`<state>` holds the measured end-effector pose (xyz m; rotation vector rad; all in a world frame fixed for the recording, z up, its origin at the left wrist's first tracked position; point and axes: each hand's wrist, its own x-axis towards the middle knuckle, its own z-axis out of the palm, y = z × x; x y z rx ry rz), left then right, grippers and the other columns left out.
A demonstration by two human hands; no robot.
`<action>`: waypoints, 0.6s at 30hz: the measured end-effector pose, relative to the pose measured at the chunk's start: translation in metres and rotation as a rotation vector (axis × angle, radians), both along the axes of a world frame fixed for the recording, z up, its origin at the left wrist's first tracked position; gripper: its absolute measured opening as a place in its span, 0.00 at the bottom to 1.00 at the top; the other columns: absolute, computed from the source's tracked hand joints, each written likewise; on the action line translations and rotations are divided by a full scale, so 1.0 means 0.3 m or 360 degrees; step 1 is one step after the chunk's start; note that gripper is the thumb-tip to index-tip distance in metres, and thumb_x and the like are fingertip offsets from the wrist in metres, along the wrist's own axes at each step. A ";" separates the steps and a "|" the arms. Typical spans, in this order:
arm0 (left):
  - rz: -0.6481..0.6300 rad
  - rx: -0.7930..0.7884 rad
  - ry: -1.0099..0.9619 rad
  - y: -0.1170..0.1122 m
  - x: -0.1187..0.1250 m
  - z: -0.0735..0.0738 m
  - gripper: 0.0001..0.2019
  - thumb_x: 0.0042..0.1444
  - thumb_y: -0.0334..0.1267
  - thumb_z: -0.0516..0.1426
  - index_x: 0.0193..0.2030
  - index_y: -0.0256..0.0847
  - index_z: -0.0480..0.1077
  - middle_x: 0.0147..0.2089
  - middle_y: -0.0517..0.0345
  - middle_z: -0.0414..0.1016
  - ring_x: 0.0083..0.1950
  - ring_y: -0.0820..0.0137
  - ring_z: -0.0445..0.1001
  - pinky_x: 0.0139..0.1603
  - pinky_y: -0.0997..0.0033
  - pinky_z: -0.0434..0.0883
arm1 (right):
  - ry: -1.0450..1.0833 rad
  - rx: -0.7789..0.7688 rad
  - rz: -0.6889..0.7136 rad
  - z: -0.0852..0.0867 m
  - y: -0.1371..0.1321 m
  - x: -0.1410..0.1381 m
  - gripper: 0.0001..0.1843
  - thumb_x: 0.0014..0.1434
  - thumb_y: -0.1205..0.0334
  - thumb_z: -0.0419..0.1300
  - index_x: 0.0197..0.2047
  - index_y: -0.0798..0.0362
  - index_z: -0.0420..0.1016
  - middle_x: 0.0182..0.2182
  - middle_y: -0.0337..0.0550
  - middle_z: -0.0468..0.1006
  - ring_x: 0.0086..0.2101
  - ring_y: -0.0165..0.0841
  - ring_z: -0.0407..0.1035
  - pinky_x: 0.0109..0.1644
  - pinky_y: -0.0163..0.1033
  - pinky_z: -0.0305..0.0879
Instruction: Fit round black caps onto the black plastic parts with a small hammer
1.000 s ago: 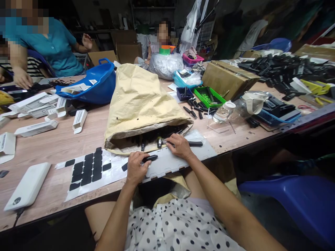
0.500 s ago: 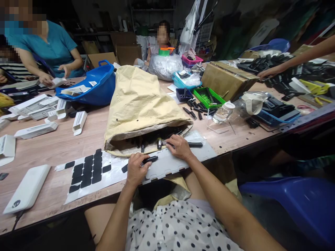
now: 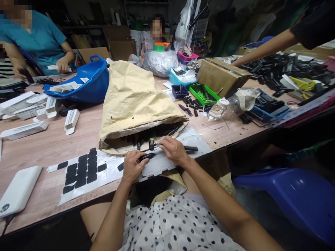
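My left hand [image 3: 132,166] is curled around a small black pen-shaped part [image 3: 146,156], held over a grey plastic sheet [image 3: 167,161] at the table's near edge. My right hand [image 3: 174,150] rests closed on the handle of a small hammer [image 3: 154,143] with a black grip, lying on the same sheet. Just behind both hands lies a tan paper sack [image 3: 136,101] on its side, its open mouth showing several black parts. A white backing sheet with several black adhesive pads [image 3: 82,169] lies left of my left hand.
A white power bank [image 3: 17,191] lies at the near left. A blue basin [image 3: 83,83], white boxes [image 3: 24,129], a green tray [image 3: 202,93], a cardboard box [image 3: 222,75], a clear bottle [image 3: 218,109] and black parts [image 3: 274,71] crowd the table. Other people sit left and behind; an arm [image 3: 264,47] reaches in at right.
My hands have barely moved on the sheet. The view has shifted slightly. A person's arm has reached in from the right over the black parts.
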<state>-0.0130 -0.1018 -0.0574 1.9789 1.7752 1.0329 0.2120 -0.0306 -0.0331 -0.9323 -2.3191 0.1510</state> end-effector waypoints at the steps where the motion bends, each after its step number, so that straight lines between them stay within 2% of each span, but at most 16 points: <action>1: -0.0010 0.0000 -0.0006 0.000 0.000 0.000 0.06 0.55 0.38 0.64 0.40 0.47 0.81 0.35 0.58 0.78 0.39 0.64 0.72 0.45 0.61 0.69 | 0.0063 -0.0031 0.0034 0.006 -0.032 -0.011 0.13 0.72 0.62 0.52 0.50 0.50 0.77 0.38 0.44 0.76 0.39 0.34 0.72 0.45 0.36 0.69; 5: -0.0038 -0.0025 -0.0016 0.000 0.001 0.001 0.07 0.56 0.39 0.63 0.41 0.48 0.82 0.34 0.58 0.77 0.38 0.64 0.71 0.44 0.62 0.69 | 0.0181 -0.0131 0.0084 0.017 -0.139 -0.046 0.16 0.72 0.64 0.50 0.57 0.48 0.75 0.37 0.43 0.77 0.37 0.32 0.73 0.42 0.34 0.71; 8: -0.0039 -0.0026 -0.0020 0.002 0.002 0.002 0.07 0.56 0.37 0.63 0.40 0.49 0.82 0.33 0.58 0.76 0.38 0.65 0.72 0.44 0.62 0.69 | 0.0184 -0.0061 0.0009 0.014 -0.178 -0.057 0.18 0.72 0.65 0.49 0.58 0.48 0.75 0.36 0.43 0.76 0.36 0.32 0.73 0.40 0.33 0.70; 14: -0.0018 0.0009 -0.0030 0.008 0.007 -0.010 0.07 0.55 0.36 0.63 0.39 0.48 0.82 0.32 0.58 0.76 0.37 0.65 0.72 0.44 0.62 0.69 | 0.0037 0.0104 -0.0083 0.006 -0.184 -0.056 0.19 0.70 0.69 0.49 0.54 0.50 0.78 0.32 0.43 0.76 0.32 0.32 0.72 0.35 0.32 0.68; 18: 0.0013 0.0031 -0.0020 0.012 0.007 -0.022 0.08 0.54 0.37 0.63 0.40 0.49 0.83 0.33 0.58 0.76 0.38 0.65 0.72 0.45 0.62 0.70 | 0.0079 0.0061 -0.0163 0.017 -0.179 -0.043 0.19 0.71 0.68 0.50 0.56 0.50 0.77 0.34 0.44 0.76 0.35 0.32 0.73 0.39 0.32 0.69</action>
